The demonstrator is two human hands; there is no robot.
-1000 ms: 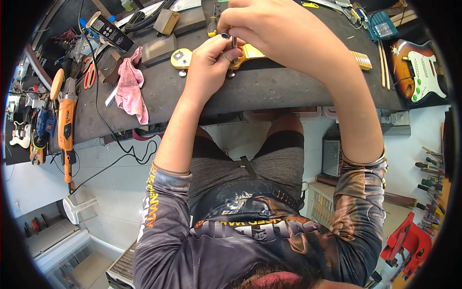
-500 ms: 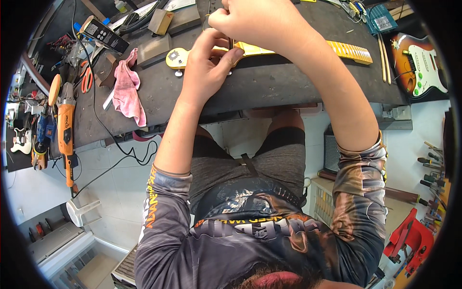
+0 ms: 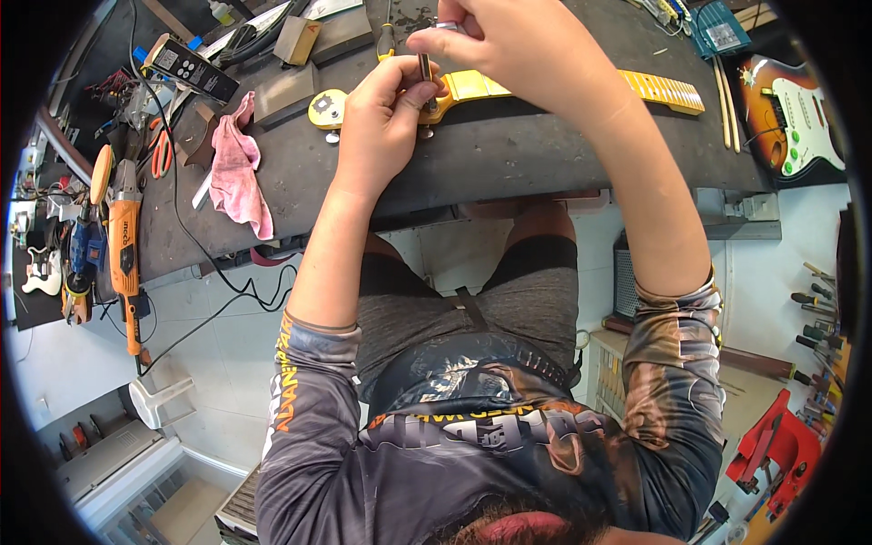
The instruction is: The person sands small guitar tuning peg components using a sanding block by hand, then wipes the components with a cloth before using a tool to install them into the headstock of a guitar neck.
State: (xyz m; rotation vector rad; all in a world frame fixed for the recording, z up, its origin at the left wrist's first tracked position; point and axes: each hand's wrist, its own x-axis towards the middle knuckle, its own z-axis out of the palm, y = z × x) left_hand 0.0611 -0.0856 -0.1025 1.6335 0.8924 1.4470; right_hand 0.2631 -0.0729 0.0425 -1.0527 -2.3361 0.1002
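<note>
A maple guitar neck (image 3: 468, 85) lies across the dark bench, its headstock (image 3: 326, 109) toward the left. My left hand (image 3: 381, 118) is closed over the neck near the headstock. Between its thumb and fingers stands a short, narrow dark bar (image 3: 424, 69), whose lower end my fingers partly hide. My right hand (image 3: 495, 45) hovers above the neck, just right of the left one, fingers curled round a small silvery thing (image 3: 446, 26) that is mostly hidden. Tuning pegs (image 3: 424, 133) stick out at the headstock's near edge.
A screwdriver (image 3: 386, 44) lies beyond my left hand. Left of the neck are a pink cloth (image 3: 238, 173), wooden blocks (image 3: 298, 43) and orange-handled pliers (image 3: 162, 150). A cable hangs over the bench edge. A sunburst guitar body (image 3: 790, 123) and drumsticks (image 3: 724, 104) are at the right.
My right hand has shifted right, away from the top of the dark bar. My left hand has moved slightly left with the bar, and the screwdriver behind it has come into view.
</note>
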